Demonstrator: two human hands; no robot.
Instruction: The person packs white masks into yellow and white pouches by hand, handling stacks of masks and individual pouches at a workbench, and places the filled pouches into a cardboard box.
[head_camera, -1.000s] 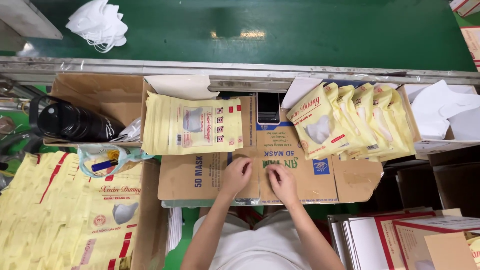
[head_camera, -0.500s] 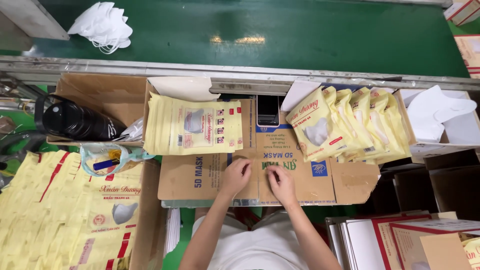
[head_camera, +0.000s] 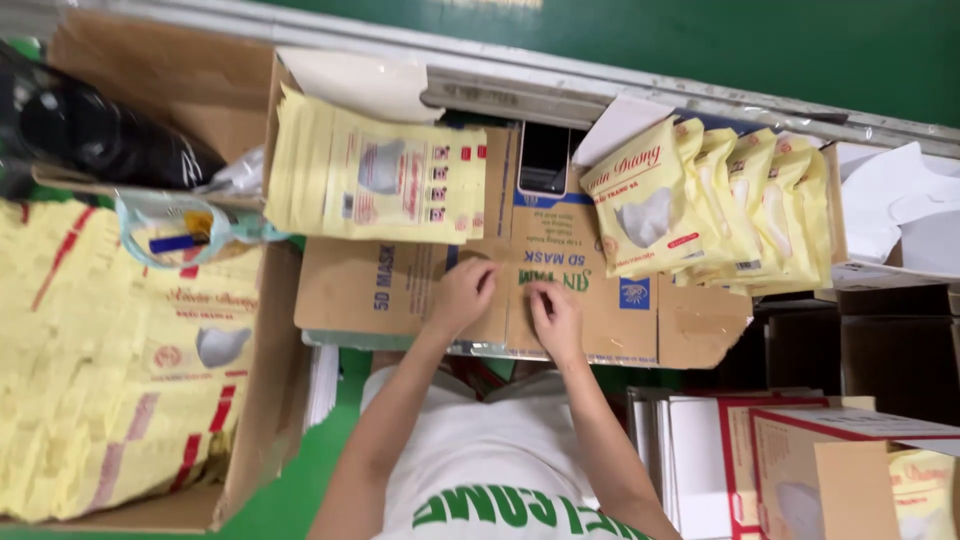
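Observation:
My left hand (head_camera: 462, 296) and my right hand (head_camera: 555, 318) rest close together on a flat brown cardboard sheet (head_camera: 380, 290) that serves as a work surface. Their fingers are curled in; whether they pinch anything small between them is too hard to see. A flat stack of empty yellow pouches (head_camera: 375, 180) lies just beyond my left hand. A row of filled yellow mask pouches (head_camera: 700, 205) stands tilted beyond my right hand. A dark phone (head_camera: 544, 158) lies between the two stacks.
A big carton of yellow pouches (head_camera: 110, 370) sits at the left, with a black bundle (head_camera: 100, 140) and a small plastic bag (head_camera: 180, 235) above it. White masks (head_camera: 900, 210) fill a box at right. Red-trimmed folded cartons (head_camera: 800, 450) lie at lower right. A green conveyor (head_camera: 750, 50) runs behind.
The view has shifted slightly nearer the table; my hands stay together on the cardboard with only small finger movements.

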